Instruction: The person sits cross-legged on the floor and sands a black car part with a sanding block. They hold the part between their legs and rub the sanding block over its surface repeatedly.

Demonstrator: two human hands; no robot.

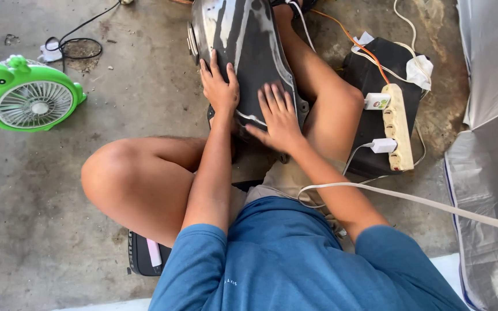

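concrete floor (41, 190); both hands, left (220, 87), right (279, 117), flat on dark glossy panel (249, 40).

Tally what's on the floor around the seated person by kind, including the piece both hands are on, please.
Dark glossy curved panel, under left hand and right hand: 1
Green fan: 1
Cream power strip: 1
White plug adapters in the strip: 2
Black box under the strip: 1
Total: 6
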